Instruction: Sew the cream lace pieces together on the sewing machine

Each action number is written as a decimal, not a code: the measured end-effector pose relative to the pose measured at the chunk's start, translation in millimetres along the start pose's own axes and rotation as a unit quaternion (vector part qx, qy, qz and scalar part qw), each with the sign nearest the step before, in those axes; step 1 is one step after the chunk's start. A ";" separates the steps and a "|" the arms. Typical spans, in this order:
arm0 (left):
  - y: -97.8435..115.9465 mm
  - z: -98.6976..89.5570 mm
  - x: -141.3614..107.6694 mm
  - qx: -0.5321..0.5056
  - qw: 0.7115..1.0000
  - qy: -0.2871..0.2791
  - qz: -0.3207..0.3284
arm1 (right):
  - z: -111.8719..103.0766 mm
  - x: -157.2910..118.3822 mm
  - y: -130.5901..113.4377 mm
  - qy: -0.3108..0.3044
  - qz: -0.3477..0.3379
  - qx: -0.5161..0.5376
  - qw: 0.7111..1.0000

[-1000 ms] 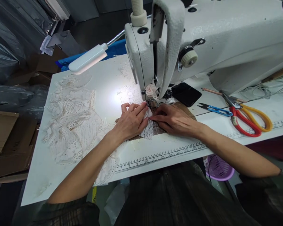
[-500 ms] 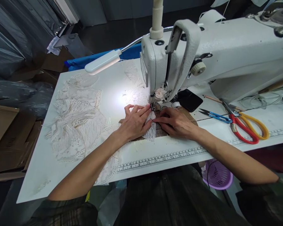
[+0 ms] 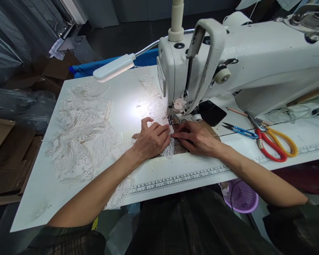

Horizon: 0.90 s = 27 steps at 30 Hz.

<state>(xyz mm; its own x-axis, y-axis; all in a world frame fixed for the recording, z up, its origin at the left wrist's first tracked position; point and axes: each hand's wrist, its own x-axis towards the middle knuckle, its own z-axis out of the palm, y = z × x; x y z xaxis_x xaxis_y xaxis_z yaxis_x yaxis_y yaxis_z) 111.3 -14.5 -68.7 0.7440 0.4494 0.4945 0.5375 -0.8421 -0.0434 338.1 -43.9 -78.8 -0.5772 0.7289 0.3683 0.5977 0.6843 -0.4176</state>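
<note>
White lace fabric [image 3: 169, 150] runs under the presser foot [image 3: 171, 119] of a white sewing machine [image 3: 172, 67]. My left hand [image 3: 152, 141] lies on the lace just left of the foot, fingers bent in toward the thumb and the index finger raised. From the right, my right hand [image 3: 198, 137] pinches the lace edge between thumb and index finger, close in front of the foot. Its other fingers curl over the brown plate [image 3: 182, 148] beneath. The exact grip of the left fingertips is partly hidden.
More lace [image 3: 85, 131] is heaped on the left of the white table [image 3: 37, 198]. A lamp [image 3: 114, 68] lights the sewing area. To the right are a black phone [image 3: 212, 112], blue thread snips [image 3: 240, 131] and scissors [image 3: 272, 143] with red and yellow handles. A purple basket [image 3: 241, 198] stands below.
My left fingers, stretched toward the presser foot before, are now drawn back and more bent. My right hand keeps its pinch in nearly the same spot. The view has shifted slightly.
</note>
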 end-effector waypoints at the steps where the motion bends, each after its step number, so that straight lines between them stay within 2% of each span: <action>1: -0.9 -0.2 0.0 0.004 1.000 0.001 0.007 | -0.2 0.2 -0.4 0.000 0.002 -0.001 1.000; 9: -2.6 -4.0 2.1 0.024 0.999 -0.030 0.016 | -0.2 -0.5 -2.0 -0.008 0.012 -0.003 1.000; 17: 1.8 -6.0 4.8 -0.008 0.992 -0.110 -0.062 | 0.1 1.7 -4.9 -0.024 0.026 -0.035 0.999; 27: 8.3 0.7 10.2 0.029 0.987 -0.117 -0.105 | -4.8 9.7 -13.3 -0.071 0.047 -0.099 0.991</action>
<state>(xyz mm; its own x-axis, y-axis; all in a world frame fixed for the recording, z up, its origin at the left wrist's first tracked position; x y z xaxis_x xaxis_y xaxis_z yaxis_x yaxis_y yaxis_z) 123.6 -16.7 -64.6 0.6813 0.6749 0.2834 0.7067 -0.7073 -0.0145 327.2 -45.8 -65.7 -0.5784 0.7885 0.2093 0.7419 0.6150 -0.2671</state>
